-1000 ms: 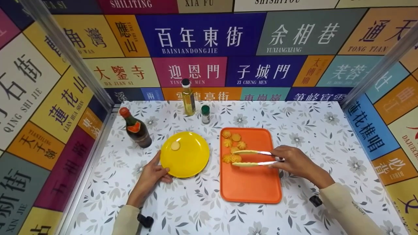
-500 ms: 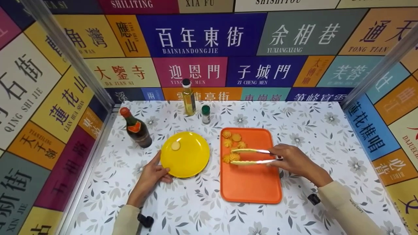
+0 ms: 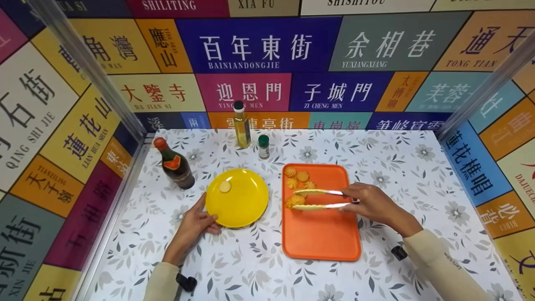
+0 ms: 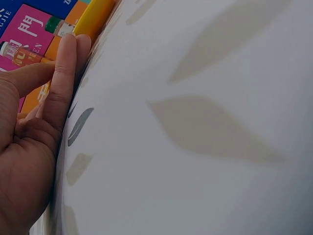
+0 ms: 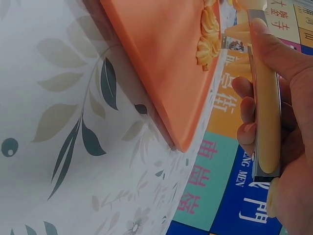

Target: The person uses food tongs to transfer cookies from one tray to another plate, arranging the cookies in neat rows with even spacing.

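Note:
My left hand [image 3: 194, 221] holds the edge of a round yellow plate [image 3: 246, 209] at its lower left, in the head view. One pale round cookie [image 3: 225, 186] lies on that plate. In my right hand [image 3: 372, 202] is a pair of metal tongs [image 3: 334, 205] with pale yellow tips, gripped by the fingers; their arms are spread. The tips reach over the left side of an orange tray [image 3: 322, 234], around piped swirl cookies [image 3: 296, 200]. The right wrist view shows the hand around the tongs' handle [image 5: 266, 107], with more cookies [image 5: 209, 41] along the tray edge.
Left of the plate stands a dark bottle [image 3: 177, 169] with a red cap. Behind are an oil bottle [image 3: 241, 129] and a small green-capped jar [image 3: 263, 147]. Several other cookies [image 3: 290, 172] lie in the tray's back left corner. Printed walls enclose the table.
My right hand has shifted slightly left and back, moving the tongs' tips further over the cookies at the tray's left edge. My left hand and the plate stay in place.

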The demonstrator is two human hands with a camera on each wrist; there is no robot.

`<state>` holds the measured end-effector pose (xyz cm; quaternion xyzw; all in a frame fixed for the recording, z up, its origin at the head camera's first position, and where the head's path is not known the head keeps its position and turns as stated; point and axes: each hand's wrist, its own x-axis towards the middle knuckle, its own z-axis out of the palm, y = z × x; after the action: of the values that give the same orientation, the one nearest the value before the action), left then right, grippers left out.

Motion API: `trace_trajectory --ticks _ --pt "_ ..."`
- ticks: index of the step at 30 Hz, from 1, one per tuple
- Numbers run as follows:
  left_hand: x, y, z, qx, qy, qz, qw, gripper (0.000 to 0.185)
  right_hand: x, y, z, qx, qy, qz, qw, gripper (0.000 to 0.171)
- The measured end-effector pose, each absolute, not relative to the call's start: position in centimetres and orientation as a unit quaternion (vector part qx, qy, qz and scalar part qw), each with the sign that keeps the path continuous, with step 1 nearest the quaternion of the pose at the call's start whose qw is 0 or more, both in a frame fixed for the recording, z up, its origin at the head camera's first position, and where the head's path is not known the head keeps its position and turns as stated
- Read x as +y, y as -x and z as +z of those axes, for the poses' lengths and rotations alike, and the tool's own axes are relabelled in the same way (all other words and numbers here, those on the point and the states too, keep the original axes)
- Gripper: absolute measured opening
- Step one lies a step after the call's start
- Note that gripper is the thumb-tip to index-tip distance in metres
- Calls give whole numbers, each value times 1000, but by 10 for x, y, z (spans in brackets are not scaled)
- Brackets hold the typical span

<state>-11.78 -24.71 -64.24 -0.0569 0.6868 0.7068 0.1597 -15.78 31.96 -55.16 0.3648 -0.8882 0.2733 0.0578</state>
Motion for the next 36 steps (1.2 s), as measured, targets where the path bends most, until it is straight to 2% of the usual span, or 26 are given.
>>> trace_trajectory --ticks 36 --pt "-248 119 -643 699 73 691 166 96 295 181 -541 -876 -399 264 56 46"
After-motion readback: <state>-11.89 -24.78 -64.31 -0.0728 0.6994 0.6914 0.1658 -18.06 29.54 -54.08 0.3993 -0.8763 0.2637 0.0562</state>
